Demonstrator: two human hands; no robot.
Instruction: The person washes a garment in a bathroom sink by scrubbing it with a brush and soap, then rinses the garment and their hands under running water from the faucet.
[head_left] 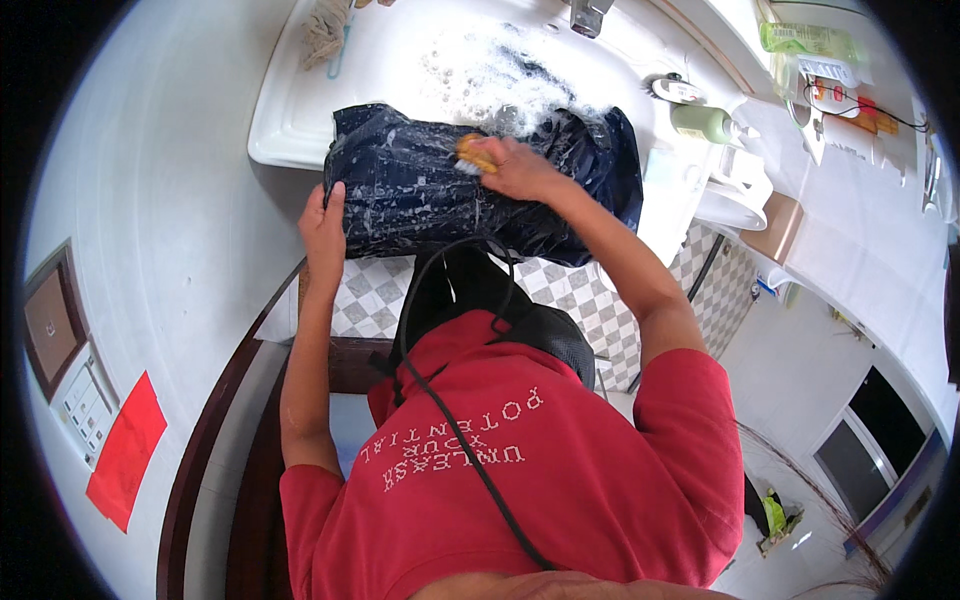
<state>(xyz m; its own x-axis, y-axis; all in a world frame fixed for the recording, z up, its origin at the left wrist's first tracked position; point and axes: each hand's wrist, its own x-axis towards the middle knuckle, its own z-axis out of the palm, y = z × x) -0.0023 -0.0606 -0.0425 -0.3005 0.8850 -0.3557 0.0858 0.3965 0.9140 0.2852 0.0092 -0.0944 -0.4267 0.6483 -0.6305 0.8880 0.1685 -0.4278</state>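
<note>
A white sink [283,128] begins at the upper left of the frame. Just below its corner, the left hand [322,228] pinches the left edge of a dark, soap-streaked cloth [395,185], which lies over the sink's front in the upper middle. Further right, a brown-backed brush [474,152], pale bristles against the cloth, sits in the curled fingers of the right hand [522,172]. Scrubbing seems the step in hand; another stroke would call for firm pressure and fabric pulled taut by the left pinch.
</note>
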